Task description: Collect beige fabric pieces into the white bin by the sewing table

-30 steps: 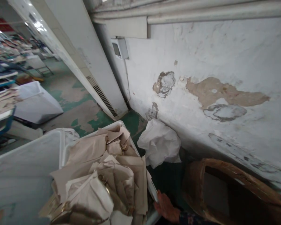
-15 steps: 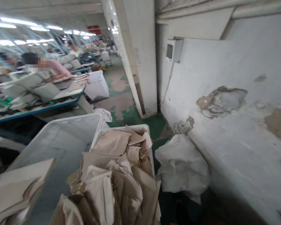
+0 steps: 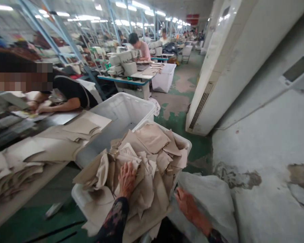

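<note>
A white plastic bin (image 3: 186, 144) in front of me is heaped with beige fabric pieces (image 3: 152, 139). My left hand (image 3: 127, 178) lies flat on top of the heap, fingers spread and pressing into the cloth. My right hand (image 3: 187, 204) is at the bin's right edge, fingers loosely apart, touching the cloth that hangs over the rim; whether it grips anything cannot be told. My dark patterned sleeve (image 3: 113, 221) shows at the bottom.
A second white bin (image 3: 124, 113) stands just behind. A table with stacked beige pieces (image 3: 53, 145) is at left, where a person works. A white sack (image 3: 207, 199) lies by the peeling wall (image 3: 268, 152). Sewing stations (image 3: 128, 69) and a pillar (image 3: 225, 64) lie beyond.
The view has swung left from the wall toward the workshop. My left hand has come into view on the fabric heap, and my right hand has reappeared at the bin's right edge.
</note>
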Tool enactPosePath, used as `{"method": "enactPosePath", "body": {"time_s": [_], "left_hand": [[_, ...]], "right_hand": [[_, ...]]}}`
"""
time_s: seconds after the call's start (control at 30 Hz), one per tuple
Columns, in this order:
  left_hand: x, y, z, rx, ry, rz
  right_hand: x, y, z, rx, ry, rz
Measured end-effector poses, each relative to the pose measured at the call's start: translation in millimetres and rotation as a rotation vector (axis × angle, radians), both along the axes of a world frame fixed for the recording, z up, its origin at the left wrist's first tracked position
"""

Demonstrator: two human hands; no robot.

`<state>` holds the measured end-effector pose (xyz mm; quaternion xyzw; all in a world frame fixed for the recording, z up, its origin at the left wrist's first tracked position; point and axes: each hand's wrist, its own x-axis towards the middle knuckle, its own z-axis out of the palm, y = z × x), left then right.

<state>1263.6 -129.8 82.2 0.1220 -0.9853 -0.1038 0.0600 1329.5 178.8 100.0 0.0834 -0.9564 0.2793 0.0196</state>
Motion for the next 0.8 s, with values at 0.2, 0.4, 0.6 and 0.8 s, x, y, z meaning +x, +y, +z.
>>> {"method": "enactPosePath", "body": {"time_s": [0.2, 0.4, 0.6, 0.8], "left_hand": [[1.8, 14.8, -39.3, -0.029, 0.072, 0.087], [-0.3, 14.2, -52.8, -0.031, 0.129, 0.126], [-2.9, 15.9, -61.0, -0.053, 0.128, 0.144], [-5.0, 12.9, -67.2, -0.156, 0.080, 0.145]], "right_hand": [[-143.5, -66.5, 22.7, 0.084, 0.058, 0.229], [-248.7, -122.8, 1.3, 0.310, 0.042, 0.368], [-263.6, -149.6, -38.9, 0.490, -0.037, 0.368], [-262.4, -147.8, -73.7, 0.504, 0.032, 0.346]]}}
